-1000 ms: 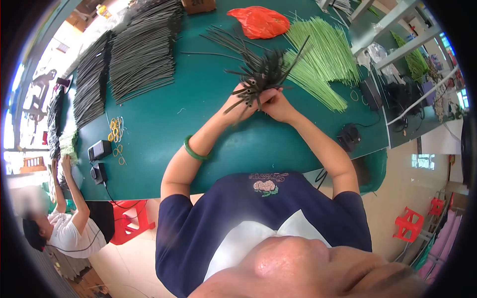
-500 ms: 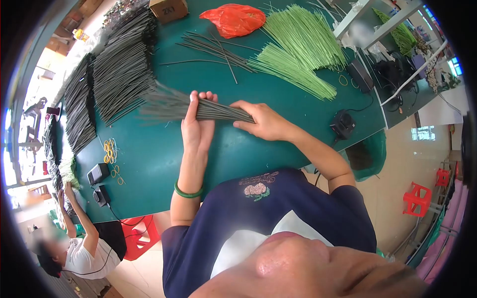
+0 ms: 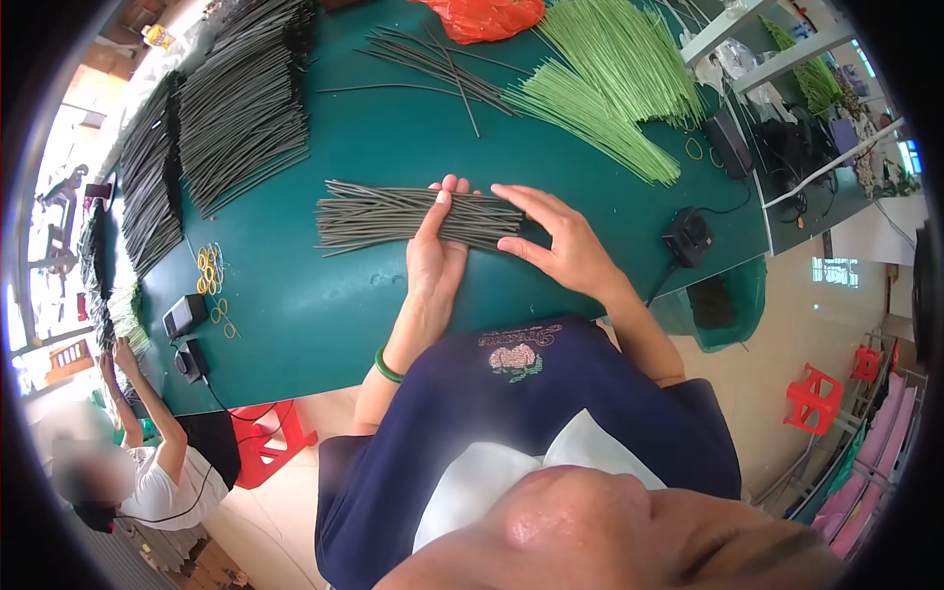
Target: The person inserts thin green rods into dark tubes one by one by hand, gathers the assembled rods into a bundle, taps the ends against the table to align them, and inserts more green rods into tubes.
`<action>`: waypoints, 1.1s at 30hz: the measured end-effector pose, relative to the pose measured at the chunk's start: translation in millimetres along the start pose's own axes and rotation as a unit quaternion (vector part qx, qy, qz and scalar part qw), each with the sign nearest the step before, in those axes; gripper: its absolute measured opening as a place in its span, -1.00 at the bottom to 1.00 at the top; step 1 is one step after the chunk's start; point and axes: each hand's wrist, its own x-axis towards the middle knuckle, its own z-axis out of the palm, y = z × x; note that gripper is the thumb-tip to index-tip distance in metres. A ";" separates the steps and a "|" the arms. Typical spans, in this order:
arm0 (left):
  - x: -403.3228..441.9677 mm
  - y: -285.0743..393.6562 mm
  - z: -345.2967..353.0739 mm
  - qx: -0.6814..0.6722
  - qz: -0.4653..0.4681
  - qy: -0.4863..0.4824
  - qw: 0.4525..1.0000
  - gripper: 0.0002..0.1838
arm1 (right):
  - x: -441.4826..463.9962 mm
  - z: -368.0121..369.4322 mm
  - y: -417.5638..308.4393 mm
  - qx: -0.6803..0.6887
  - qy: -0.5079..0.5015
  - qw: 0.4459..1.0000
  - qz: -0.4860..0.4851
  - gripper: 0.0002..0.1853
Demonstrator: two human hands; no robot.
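My left hand (image 3: pixel 439 246), with a green bangle at the wrist, holds a bundle of dark grey-green thin stems (image 3: pixel 369 218) above the green table. The thumb lies over the stems and the fingers pass beneath them. Around the bundle's right end, my right hand (image 3: pixel 565 241) is open, thumb and fingers apart; whether its fingertips touch the stems I cannot tell. Loose dark stems (image 3: pixel 433 64) lie farther back on the table. To their right are piles of light green stems (image 3: pixel 600 118).
Large piles of dark stems (image 3: pixel 241 108) cover the table's left side, with rubber bands (image 3: pixel 209 270) and small black devices (image 3: pixel 185 316) nearer. A red plastic bag (image 3: pixel 482 18) lies at the back. A black adapter (image 3: pixel 687 236) sits right. Another person (image 3: pixel 167 482) works at lower left.
The bundle's left end was blurred and is now sharp. My right hand has opened from its grip on the right end. My left hand has shifted right and slightly down in view.
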 end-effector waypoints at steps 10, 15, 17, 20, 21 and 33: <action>8.0 -4.7 4.4 -0.020 -0.070 -0.088 0.993 -0.50 | -17.8 16.9 0.9 0.036 0.052 0.997 0.040 -0.70; 5.6 -8.9 4.7 -0.033 -0.099 -0.106 0.989 -0.41 | -14.4 13.6 16.8 0.135 0.015 0.978 0.156 -0.76; 5.7 -9.9 0.7 -0.047 -0.095 -0.127 0.986 -0.38 | -10.0 21.2 24.7 0.156 0.020 0.970 0.186 -0.78; 7.3 -5.4 -1.4 -0.078 -0.101 -0.160 0.979 -0.41 | -6.3 30.4 31.2 0.194 0.048 0.969 0.142 -0.79; 4.8 -5.9 0.1 -0.051 -0.094 -0.144 0.984 -0.43 | -4.6 30.0 30.8 0.195 0.053 0.969 0.138 -0.79; 12.0 -9.2 -7.3 -0.044 -0.050 -0.068 0.995 -0.71 | 47.6 -48.7 75.9 -0.011 0.079 0.992 0.103 -0.80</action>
